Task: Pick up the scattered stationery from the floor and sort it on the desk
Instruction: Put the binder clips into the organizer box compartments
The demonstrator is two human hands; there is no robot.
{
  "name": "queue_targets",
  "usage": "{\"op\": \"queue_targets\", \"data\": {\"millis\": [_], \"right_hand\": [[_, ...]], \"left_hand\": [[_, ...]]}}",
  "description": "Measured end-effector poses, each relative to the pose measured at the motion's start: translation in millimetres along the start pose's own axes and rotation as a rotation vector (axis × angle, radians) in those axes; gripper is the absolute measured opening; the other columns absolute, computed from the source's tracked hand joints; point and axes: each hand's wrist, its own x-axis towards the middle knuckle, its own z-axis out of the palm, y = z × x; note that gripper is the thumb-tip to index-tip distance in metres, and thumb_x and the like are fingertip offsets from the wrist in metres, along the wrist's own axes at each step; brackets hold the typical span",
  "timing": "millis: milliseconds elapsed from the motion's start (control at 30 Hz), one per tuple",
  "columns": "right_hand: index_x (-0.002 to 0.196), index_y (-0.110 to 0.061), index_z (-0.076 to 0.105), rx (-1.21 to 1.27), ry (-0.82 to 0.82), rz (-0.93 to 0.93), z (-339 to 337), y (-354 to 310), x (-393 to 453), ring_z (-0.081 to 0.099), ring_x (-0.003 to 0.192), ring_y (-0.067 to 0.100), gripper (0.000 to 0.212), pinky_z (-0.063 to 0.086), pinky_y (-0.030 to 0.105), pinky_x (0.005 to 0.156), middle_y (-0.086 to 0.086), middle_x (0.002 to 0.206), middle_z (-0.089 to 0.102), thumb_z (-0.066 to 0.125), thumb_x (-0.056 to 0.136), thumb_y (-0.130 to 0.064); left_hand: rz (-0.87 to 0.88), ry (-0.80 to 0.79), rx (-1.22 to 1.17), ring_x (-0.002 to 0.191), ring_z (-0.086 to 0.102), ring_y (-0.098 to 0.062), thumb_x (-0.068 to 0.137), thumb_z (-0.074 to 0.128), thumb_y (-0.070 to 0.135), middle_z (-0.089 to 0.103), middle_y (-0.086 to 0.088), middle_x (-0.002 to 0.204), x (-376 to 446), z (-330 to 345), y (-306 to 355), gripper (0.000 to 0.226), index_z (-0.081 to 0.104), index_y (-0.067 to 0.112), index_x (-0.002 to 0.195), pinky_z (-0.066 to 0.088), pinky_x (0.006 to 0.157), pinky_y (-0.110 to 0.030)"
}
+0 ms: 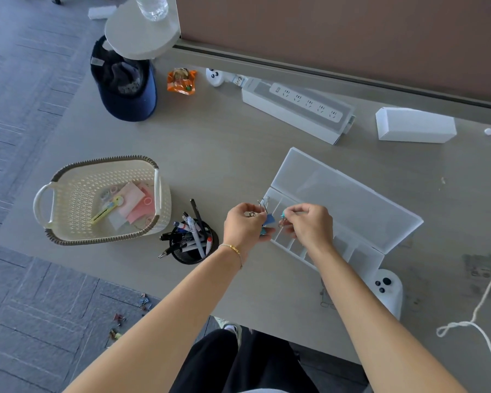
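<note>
From the head camera, your left hand (245, 222) grips a cluster of binder clips (268, 221), fingers curled round them, just above the near-left corner of the clear compartment box (349, 194), whose lid lies open on the desk (224, 143). Your right hand (309, 224) pinches one small clip (282, 218) beside the left. The pen cup (194, 242) and the woven basket (77, 199) stand to the left. More clips (131, 316) lie scattered on the floor (26, 321).

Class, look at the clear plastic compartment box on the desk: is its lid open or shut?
Open. The clear plastic compartment box has its lid swung back, exposing the dividers.
</note>
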Motion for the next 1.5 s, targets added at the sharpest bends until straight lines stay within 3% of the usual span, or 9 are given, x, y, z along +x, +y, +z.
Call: {"op": "queue_targets", "data": {"millis": [300,533,700,800,1000,1100,1200,1300,1500], "right_hand": [[0.082,-0.023,0.079,-0.049,0.003,-0.005,-1.5,4.2,6.5,0.07,0.07,0.015,0.013,0.059,0.037,0.078,-0.009,0.067,0.074,0.066,0.083,-0.019],[0.092,-0.02,0.079,-0.066,-0.01,-0.042,-2.7,7.9,8.5,0.07,0.068,0.009,0.023,0.06,0.037,0.08,-0.007,0.067,0.074,0.06,0.081,-0.011],[0.096,-0.011,0.069,0.22,-0.086,0.058,-2.5,1.6,9.2,0.067,0.072,0.021,0.042,0.059,0.032,0.072,0.008,0.081,0.074,0.039,0.076,0.009],[0.099,-0.003,0.064,0.502,-0.168,0.119,-6.9,-4.2,6.8,0.069,0.082,0.029,0.049,0.06,0.034,0.082,0.021,0.093,0.069,0.029,0.076,0.02],[0.124,-0.009,0.063,0.366,-0.202,0.018,-7.7,-2.4,6.8,0.075,0.088,0.024,0.038,0.062,0.03,0.074,0.015,0.118,0.066,0.054,0.093,0.012],[0.108,-0.008,0.066,0.27,-0.169,-0.044,-2.9,0.0,6.4,0.076,0.073,0.024,0.023,0.063,0.042,0.074,0.016,0.095,0.075,0.075,0.087,-0.008],[0.088,-0.013,0.069,0.065,-0.065,-0.167,3.5,-3.1,5.7,0.072,0.069,0.017,0.021,0.06,0.034,0.071,-0.001,0.077,0.074,0.084,0.077,-0.022],[0.082,-0.019,0.074,-0.028,-0.013,-0.267,9.4,-7.6,6.7,0.069,0.072,0.012,0.011,0.056,0.03,0.068,-0.005,0.077,0.074,0.081,0.074,-0.014],[0.107,-0.021,0.07,0.009,-0.02,-0.323,15.5,-8.5,8.5,0.068,0.092,0.007,0.045,0.056,0.026,0.082,-0.007,0.098,0.073,0.064,0.071,0.006]], "left_hand": [[0.13,0.094,0.379,0.06,0.072,-0.028,0.082,0.065,0.007,0.071,-0.007,0.076,5.8,11.6,1.0,0.012,0.071,0.018,0.079,0.063,0.065,-0.04],[0.221,0.124,0.69,0.089,0.067,-0.027,0.082,0.062,0.013,0.072,-0.004,0.098,6.9,16.2,-4.8,0.026,0.073,0.027,0.101,0.058,0.078,-0.035],[0.183,0.065,0.47,0.081,0.07,-0.026,0.081,0.056,0.012,0.073,-0.002,0.083,3.1,14.5,-2.3,0.033,0.072,0.025,0.107,0.06,0.078,-0.04],[0.091,-0.005,0.206,0.079,0.071,-0.024,0.078,0.055,0.006,0.074,-0.009,0.088,2.2,11.5,0.0,0.041,0.067,0.017,0.116,0.06,0.083,-0.044],[0.144,0.07,0.266,0.084,0.072,-0.015,0.084,0.051,-0.007,0.075,0.003,0.094,0.9,10.6,3.8,0.047,0.063,0.022,0.119,0.061,0.077,-0.035],[0.222,0.148,0.404,0.086,0.069,-0.012,0.089,0.057,0.005,0.074,0.003,0.097,1.5,13.0,7.7,0.033,0.067,0.023,0.115,0.058,0.076,-0.029],[0.253,0.154,0.444,0.095,0.067,-0.015,0.092,0.055,0.01,0.072,0.001,0.105,2.9,16.3,13.0,0.03,0.069,0.019,0.118,0.053,0.083,-0.027],[0.274,0.128,0.488,0.106,0.062,-0.017,0.091,0.051,0.01,0.066,-0.001,0.119,1.7,18.0,14.5,0.04,0.066,0.017,0.127,0.049,0.09,-0.026],[0.334,0.121,0.516,0.115,0.058,-0.018,0.087,0.049,0.005,0.065,-0.005,0.121,-6.1,16.9,12.8,0.047,0.062,0.014,0.131,0.044,0.096,-0.026]]}}
